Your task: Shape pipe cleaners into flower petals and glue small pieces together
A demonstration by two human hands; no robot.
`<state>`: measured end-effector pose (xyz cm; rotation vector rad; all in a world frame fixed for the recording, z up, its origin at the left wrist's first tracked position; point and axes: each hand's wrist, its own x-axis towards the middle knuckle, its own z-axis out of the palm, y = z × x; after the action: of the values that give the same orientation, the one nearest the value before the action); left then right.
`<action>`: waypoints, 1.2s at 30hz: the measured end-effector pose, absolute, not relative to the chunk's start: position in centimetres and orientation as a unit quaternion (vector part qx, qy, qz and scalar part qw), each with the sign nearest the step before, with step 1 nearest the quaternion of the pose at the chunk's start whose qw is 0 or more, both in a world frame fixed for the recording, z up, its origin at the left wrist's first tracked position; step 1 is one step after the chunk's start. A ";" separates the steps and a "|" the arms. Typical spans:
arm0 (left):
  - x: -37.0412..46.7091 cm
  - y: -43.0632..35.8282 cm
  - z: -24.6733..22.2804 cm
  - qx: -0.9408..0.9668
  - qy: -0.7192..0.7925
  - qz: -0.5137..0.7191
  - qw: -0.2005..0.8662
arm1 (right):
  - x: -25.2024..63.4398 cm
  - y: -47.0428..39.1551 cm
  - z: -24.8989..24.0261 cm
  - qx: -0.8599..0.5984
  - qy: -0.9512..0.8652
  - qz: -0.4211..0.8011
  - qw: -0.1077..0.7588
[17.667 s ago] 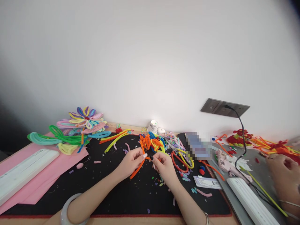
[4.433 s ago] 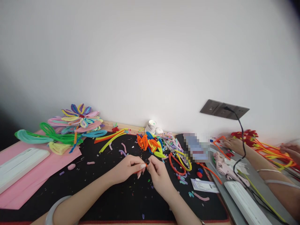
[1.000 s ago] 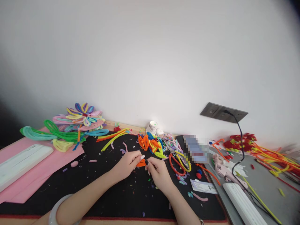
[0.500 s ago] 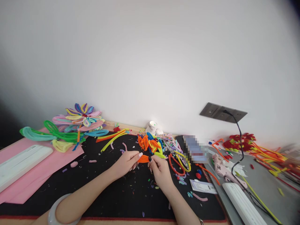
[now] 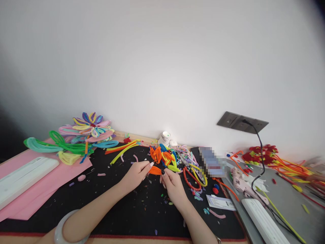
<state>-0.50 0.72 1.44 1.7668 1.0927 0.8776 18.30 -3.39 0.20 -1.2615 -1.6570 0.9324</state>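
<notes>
Orange bundle (image 5: pixel 154 170) held over littered black mat (image 5: pixel 122 213); pale wall (image 5: pixel 152 67) behind.

A pale wooden worktop (image 5: pixel 122 136) shows as a narrow strip along the wall at mid-frame and again along the bottom edge. A black mat (image 5: pixel 114 217) with red edging covers most of it. Pink sheets (image 5: pixel 33 200) spread at the left, reaching over the mat's side. Red fuzzy scraps (image 5: pixel 127 139) lie near the wall left of centre; a white paper cup (image 5: pixel 165 138) stands around mid-frame, a small white case (image 5: pixel 173 143) just beside it. Toward the lower right, a grey surface (image 5: pixel 286 210) adjoins the mat; whether it is a separate cover is unclear.
</notes>
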 end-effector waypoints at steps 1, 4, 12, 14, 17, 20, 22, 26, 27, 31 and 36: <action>-0.5 0.7 1.4 0.705 0.437 0.353 0.433 | 18.3 -3.4 0.2 -0.497 -0.657 0.379 0.421; -0.5 0.8 1.3 0.692 0.439 0.359 0.446 | 18.3 -3.4 0.2 -0.490 -0.654 0.386 0.428; -0.6 1.0 1.1 0.657 0.439 0.383 0.479 | 18.2 -3.3 0.5 -0.482 -0.654 0.424 0.400; -0.5 1.1 1.0 0.645 0.437 0.384 0.496 | 18.2 -3.2 0.4 -0.479 -0.641 0.438 0.410; -0.5 1.1 0.9 0.634 0.424 0.376 0.526 | 18.3 -3.1 0.2 -0.483 -0.616 0.445 0.436; -0.4 1.0 1.0 0.642 0.410 0.363 0.537 | 18.3 -3.0 0.0 -0.475 -0.586 0.474 0.454; -0.4 0.9 1.1 0.643 0.410 0.368 0.531 | 18.3 -3.0 0.0 -0.462 -0.562 0.508 0.461; -0.6 0.9 1.2 0.646 0.413 0.376 0.520 | 18.3 -3.1 0.3 -0.446 -0.514 0.559 0.474; -0.6 0.9 1.2 0.647 0.414 0.375 0.520 | 18.3 -3.1 0.3 -0.446 -0.506 0.565 0.475; -0.5 0.8 1.3 0.647 0.416 0.372 0.520 | 18.2 -3.1 0.5 -0.444 -0.482 0.585 0.477; -0.4 0.8 1.4 0.641 0.420 0.368 0.527 | 18.2 -3.1 0.5 -0.440 -0.490 0.579 0.481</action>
<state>-0.37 0.77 1.36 1.5318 1.0052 0.8799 18.17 -3.14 0.49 -1.0718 -1.1936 1.4122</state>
